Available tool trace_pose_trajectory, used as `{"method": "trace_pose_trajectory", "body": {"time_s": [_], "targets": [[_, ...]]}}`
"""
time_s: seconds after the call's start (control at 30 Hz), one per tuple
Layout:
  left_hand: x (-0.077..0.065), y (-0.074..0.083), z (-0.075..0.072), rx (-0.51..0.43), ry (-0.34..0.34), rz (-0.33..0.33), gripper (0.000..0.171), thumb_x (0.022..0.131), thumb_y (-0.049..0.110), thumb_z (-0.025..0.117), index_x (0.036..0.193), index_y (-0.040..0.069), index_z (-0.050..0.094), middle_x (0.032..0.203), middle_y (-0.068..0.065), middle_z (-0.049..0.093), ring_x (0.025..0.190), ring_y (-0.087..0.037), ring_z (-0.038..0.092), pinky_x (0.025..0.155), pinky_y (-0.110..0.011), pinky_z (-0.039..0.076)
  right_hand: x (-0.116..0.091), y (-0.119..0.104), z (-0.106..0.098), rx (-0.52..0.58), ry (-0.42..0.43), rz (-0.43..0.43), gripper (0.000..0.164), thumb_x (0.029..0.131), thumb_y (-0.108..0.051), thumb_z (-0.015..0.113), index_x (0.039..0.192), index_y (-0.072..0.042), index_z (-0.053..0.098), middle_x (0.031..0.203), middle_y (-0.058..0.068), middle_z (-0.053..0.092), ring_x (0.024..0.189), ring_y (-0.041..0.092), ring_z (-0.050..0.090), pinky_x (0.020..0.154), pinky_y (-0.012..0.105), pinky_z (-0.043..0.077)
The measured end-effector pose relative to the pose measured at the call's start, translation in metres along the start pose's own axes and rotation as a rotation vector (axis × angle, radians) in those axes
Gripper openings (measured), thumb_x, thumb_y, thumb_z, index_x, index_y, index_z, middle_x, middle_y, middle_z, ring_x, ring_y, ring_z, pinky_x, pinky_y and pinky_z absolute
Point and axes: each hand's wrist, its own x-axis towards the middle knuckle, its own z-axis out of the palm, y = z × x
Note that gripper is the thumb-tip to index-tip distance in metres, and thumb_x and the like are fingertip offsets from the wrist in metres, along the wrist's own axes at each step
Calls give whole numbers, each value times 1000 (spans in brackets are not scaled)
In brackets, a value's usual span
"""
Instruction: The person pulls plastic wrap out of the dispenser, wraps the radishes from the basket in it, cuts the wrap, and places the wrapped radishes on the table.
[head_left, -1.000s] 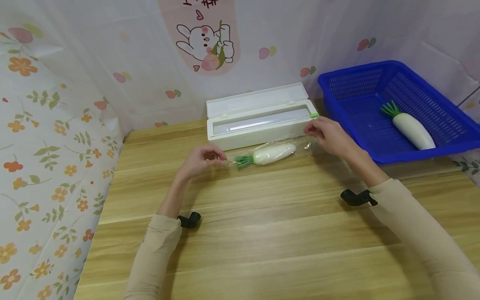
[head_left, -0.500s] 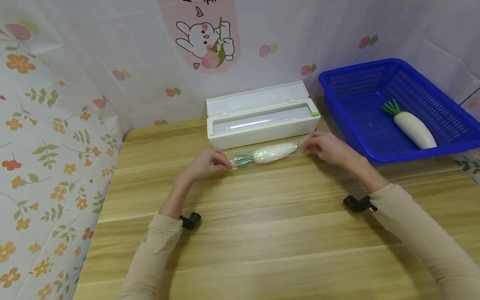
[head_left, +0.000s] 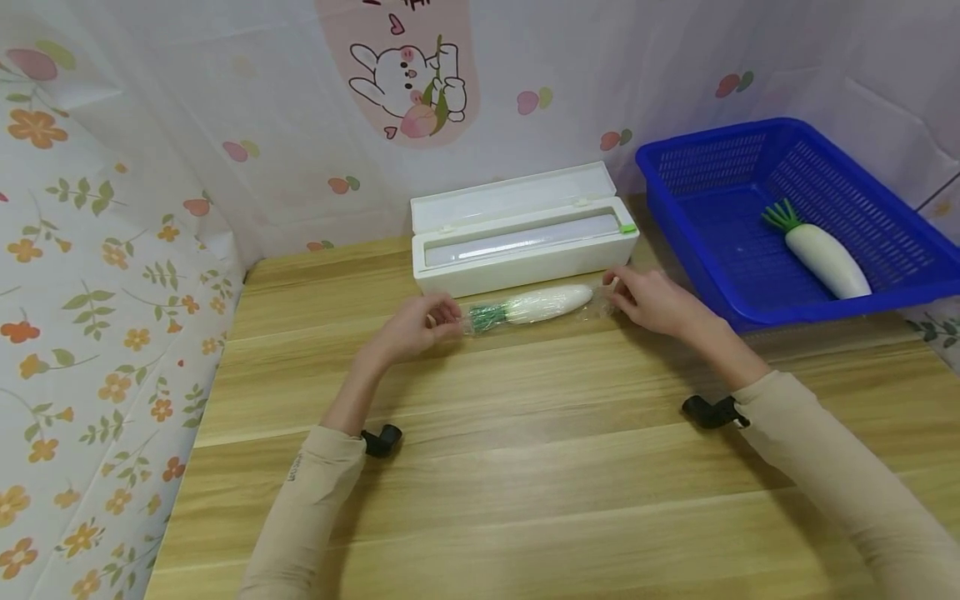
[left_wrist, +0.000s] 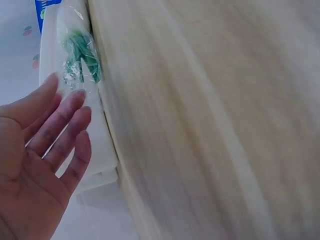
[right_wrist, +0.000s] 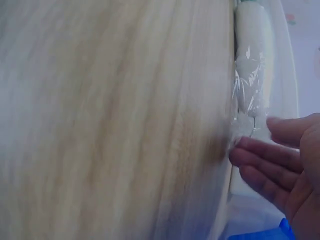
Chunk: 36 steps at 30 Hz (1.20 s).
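Observation:
A white radish [head_left: 551,303] with green stalks lies on the table in clear plastic wrap [head_left: 480,320], its stalks toward the left. By the stalk end is my left hand [head_left: 412,327], fingers loosely bent. The left wrist view shows a gap between its thumb and fingers [left_wrist: 60,130], the fingertips right at the film's end. At the pointed end my right hand [head_left: 656,302] has its fingertips by the loose film. Its thumb stands apart from the fingers [right_wrist: 270,162] in the right wrist view, with nothing pinched between them.
Just behind the radish stands a white wrap dispenser [head_left: 528,269], lid raised, with a film roll [head_left: 525,238] and a green slider [head_left: 627,228]. A blue basket [head_left: 738,312] at the right holds another white radish [head_left: 828,260]. A printed cloth [head_left: 300,167] hangs behind the table.
Both hands drew the film taut along the radish half a second ago; now their fingers have loosened off its ends. The film lies closer around the stalks than one second ago.

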Motion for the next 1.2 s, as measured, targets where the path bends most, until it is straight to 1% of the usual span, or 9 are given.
{"method": "trace_pose_trajectory", "body": {"time_s": [0.1, 0.2, 0.4, 0.6, 0.7, 0.77, 0.87, 1.0, 1.2], "targets": [[0, -1, 1, -25, 30, -26, 31, 100, 14, 66, 125, 0, 55, 98, -11, 69, 88, -25, 62, 74, -37, 50, 1, -3, 0, -3, -28, 46, 42, 97, -12, 70, 131, 4, 52, 78, 8, 69, 65, 18, 63, 62, 42, 52], [4, 0, 3, 52, 30, -42, 44, 99, 19, 67, 136, -1, 51, 98, -11, 71, 87, -25, 64, 75, -39, 51, 4, -6, 1, -60, -69, 72, 49, 92, -22, 77, 129, 2, 56, 77, 5, 64, 66, 18, 59, 63, 42, 50], [15, 1, 10, 287, -1, -93, 44, 95, 26, 73, 128, -3, 64, 92, -9, 68, 83, -22, 62, 79, -38, 52, 7, -11, 2, -121, -114, 133, 37, 88, -13, 80, 118, 6, 66, 93, 18, 62, 84, 33, 62, 74, 49, 51], [14, 2, 12, 288, 63, -87, 25, 95, 17, 73, 112, -2, 73, 108, -13, 59, 95, -26, 60, 83, -39, 52, 7, -14, 4, -124, 24, 153, 16, 90, -8, 76, 101, 3, 74, 107, 26, 56, 99, 42, 57, 82, 56, 50], [11, 1, 9, 223, 105, -72, 19, 97, 14, 70, 105, -2, 75, 114, -13, 59, 100, -28, 61, 86, -40, 52, 4, -16, 3, -75, 98, 133, 10, 92, -6, 73, 97, 3, 71, 109, 24, 61, 99, 42, 61, 82, 56, 51], [8, -1, 7, 159, 121, -62, 16, 97, 13, 69, 103, -1, 74, 112, -12, 64, 100, -28, 63, 87, -41, 52, 2, -18, 3, -21, 137, 124, 7, 94, -3, 70, 98, 3, 69, 101, 21, 66, 91, 37, 65, 77, 52, 52], [4, -3, 3, 27, 126, -61, 14, 99, 11, 65, 104, 0, 72, 104, -11, 69, 95, -26, 64, 85, -41, 52, -1, -25, -2, 89, 188, 140, 5, 97, -3, 66, 100, 1, 67, 86, 14, 70, 77, 27, 66, 67, 37, 52], [-2, -3, -1, -171, 131, -57, 16, 101, 5, 61, 111, -4, 69, 99, -16, 71, 90, -30, 68, 82, -42, 56, -4, -38, -13, 232, 274, 149, 12, 97, -4, 67, 108, 0, 69, 81, 11, 72, 69, 19, 67, 60, 20, 51], [-6, 0, -3, -397, 136, 1, 27, 102, -2, 55, 126, -11, 64, 99, -25, 71, 88, -35, 72, 80, -47, 58, -5, -50, -29, 508, 420, 48, 18, 89, 10, 70, 106, 5, 70, 84, 16, 71, 68, 14, 69, 64, 21, 55]]}}
